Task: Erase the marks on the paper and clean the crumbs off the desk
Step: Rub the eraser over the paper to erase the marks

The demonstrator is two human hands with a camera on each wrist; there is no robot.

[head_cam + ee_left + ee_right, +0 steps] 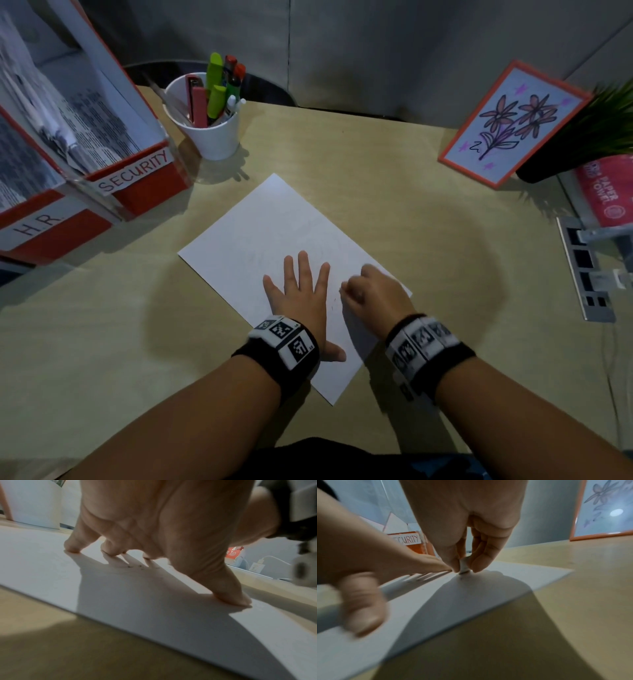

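A white sheet of paper (260,233) lies at an angle on the wooden desk (394,178). My left hand (301,294) presses flat on the paper's near half, fingers spread straight; its fingertips (72,547) and thumb touch the sheet. Just to its right, my right hand (371,293) pinches a small white eraser (464,565) between thumb and fingers, its tip against the paper. Dark eraser crumbs (137,567) lie on the paper by the left fingertips, and a few faint marks (334,303) show between the hands.
A white cup of pens and markers (209,116) stands at the back left, beside red file boxes labelled SECURITY (137,171) and H.R. A framed flower drawing (513,123), a plant (603,126), a pink paper towel pack (603,195) and a socket strip (582,270) are at the right.
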